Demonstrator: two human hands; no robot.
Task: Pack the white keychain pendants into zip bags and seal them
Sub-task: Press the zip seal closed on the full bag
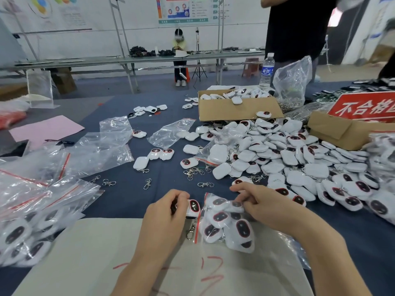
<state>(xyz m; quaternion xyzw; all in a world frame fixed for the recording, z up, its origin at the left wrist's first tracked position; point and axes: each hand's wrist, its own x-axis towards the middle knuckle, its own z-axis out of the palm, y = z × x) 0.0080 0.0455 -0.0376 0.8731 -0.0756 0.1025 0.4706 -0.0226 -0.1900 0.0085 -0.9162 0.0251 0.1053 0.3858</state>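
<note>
Feeding pendant (pixel 194 207) into zip bag (pixel 228 223) mouth, on white sheet (pixel 96 253): left hand (pixel 168 208) gripped it, right hand (pixel 260 201) pinched bag. Judged best slid flat, clasp (pixel 190 230) tucked before sealing.

Left hand (pixel 168 207) gripping pendant (pixel 194 207), right hand (pixel 259 205) pinching filled zip bag (pixel 228 223)

White pendants (pixel 226 223) inside open zip bag (pixel 199 218)

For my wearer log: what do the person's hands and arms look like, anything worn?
Left hand and right hand are bare: no gloves, rings or watch visible. Both forearms are uncovered to the frame edge; no sleeves show.
</note>
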